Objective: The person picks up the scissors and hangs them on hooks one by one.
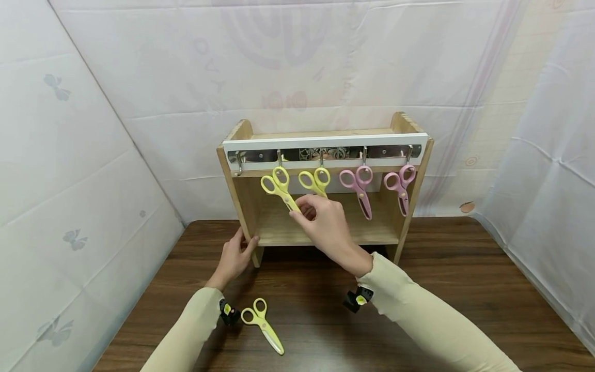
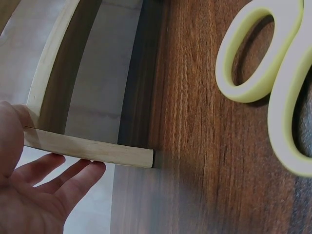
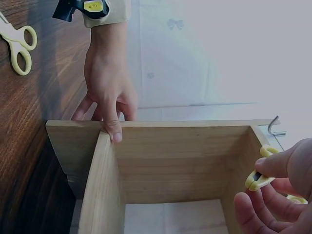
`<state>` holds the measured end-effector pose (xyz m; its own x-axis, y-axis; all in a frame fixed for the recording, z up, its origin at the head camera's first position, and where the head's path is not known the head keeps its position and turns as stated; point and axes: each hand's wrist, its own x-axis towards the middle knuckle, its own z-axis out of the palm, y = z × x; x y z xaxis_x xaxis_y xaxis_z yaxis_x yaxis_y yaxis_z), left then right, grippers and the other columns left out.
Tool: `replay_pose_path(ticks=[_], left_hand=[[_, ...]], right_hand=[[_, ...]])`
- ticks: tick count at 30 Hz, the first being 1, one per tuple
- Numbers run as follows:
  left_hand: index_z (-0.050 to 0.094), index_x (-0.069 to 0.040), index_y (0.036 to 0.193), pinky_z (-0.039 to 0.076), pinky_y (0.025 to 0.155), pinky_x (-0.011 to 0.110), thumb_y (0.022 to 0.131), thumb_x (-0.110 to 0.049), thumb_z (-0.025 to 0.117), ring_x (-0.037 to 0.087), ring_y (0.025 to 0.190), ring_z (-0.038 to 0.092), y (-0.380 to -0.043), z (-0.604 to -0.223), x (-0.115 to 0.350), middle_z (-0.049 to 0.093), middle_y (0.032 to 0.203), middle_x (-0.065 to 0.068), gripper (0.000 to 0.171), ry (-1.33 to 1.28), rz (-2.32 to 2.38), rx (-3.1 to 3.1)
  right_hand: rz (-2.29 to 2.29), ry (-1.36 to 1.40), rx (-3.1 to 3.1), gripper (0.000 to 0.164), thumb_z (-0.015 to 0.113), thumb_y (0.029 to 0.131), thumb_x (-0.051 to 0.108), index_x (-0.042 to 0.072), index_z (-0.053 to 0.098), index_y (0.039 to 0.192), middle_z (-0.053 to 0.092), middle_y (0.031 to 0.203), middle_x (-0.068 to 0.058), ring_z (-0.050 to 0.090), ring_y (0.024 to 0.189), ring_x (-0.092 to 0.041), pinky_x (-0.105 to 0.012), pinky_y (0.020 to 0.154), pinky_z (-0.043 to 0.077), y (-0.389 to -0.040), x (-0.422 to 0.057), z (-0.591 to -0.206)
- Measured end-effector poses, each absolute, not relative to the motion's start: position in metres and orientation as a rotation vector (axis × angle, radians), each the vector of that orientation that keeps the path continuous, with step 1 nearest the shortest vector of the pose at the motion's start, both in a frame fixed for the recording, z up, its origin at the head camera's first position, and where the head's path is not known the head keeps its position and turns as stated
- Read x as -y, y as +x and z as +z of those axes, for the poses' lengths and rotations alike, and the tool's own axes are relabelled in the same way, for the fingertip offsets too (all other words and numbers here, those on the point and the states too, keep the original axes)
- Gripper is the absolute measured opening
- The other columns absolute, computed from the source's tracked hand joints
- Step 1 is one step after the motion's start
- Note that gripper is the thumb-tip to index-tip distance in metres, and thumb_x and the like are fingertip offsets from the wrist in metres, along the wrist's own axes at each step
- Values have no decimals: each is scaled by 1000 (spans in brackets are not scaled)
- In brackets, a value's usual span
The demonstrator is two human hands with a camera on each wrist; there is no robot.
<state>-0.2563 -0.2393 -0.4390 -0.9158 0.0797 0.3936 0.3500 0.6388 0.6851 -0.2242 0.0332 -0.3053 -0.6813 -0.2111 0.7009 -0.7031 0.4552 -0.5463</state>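
My right hand (image 1: 325,219) pinches a pair of yellow scissors (image 1: 278,186) by the blade end, handles up. One handle loop is at the second hook (image 1: 279,155) from the left; whether it hangs there I cannot tell. In the right wrist view the blade tip (image 3: 257,180) shows between thumb and fingers. My left hand (image 1: 234,258) grips the lower left side of a small wooden shelf (image 1: 327,241), thumb in front and fingers outside. Beside the held pair, another yellow pair (image 1: 315,180) hangs, its blades hidden behind my right hand.
Two pairs of pink scissors, one (image 1: 360,188) near the middle and one (image 1: 402,187) at the right, hang from the hook rail (image 1: 260,156). The leftmost hook (image 1: 239,161) is bare. Yellow scissors (image 1: 264,325) lie on the dark wooden table (image 1: 307,330) by my left wrist.
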Motion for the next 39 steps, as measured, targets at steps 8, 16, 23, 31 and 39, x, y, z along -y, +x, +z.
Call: replay_pose_path(ticks=[8, 16, 23, 31, 39], left_hand=[[49, -2, 147, 60, 86, 55, 108, -25, 58, 43, 110, 69, -257, -441, 239, 67, 124, 29, 47, -359, -1153, 2526], [47, -5, 149, 60, 88, 54, 108, -27, 57, 42, 113, 68, -258, -442, 238, 66, 127, 27, 47, -361, -1149, 2536], [48, -5, 149, 59, 89, 55, 108, -27, 56, 41, 114, 67, -256, -441, 239, 67, 127, 25, 47, -340, -1146, 2544], [46, -5, 151, 59, 89, 55, 109, -25, 56, 42, 115, 66, -256, -440, 238, 65, 129, 27, 48, -354, -1143, 2550], [47, -5, 149, 58, 91, 55, 109, -28, 56, 40, 115, 66, -255, -438, 238, 66, 128, 24, 47, -331, -1151, 2563]], right_hand=[[1142, 748, 2156, 9, 81, 89, 9, 7, 76, 96, 71, 77, 1, 65, 66, -7, -27, 63, 55, -224, -31, -309], [1122, 751, 2178, 15, 80, 90, 8, 4, 76, 103, 71, 79, -1, 67, 68, -11, -32, 66, 57, -224, -29, -315], [1149, 748, 2187, 12, 78, 90, 6, 4, 75, 102, 70, 82, -3, 67, 70, -14, -31, 67, 59, -227, -19, -327], [1215, 744, 2138, 17, 77, 90, 1, 0, 74, 107, 71, 87, -9, 69, 75, -20, -37, 66, 62, -233, -10, -338], [1223, 742, 2126, 18, 77, 90, 0, -1, 73, 107, 71, 87, -10, 71, 73, -21, -37, 65, 63, -238, -8, -339]])
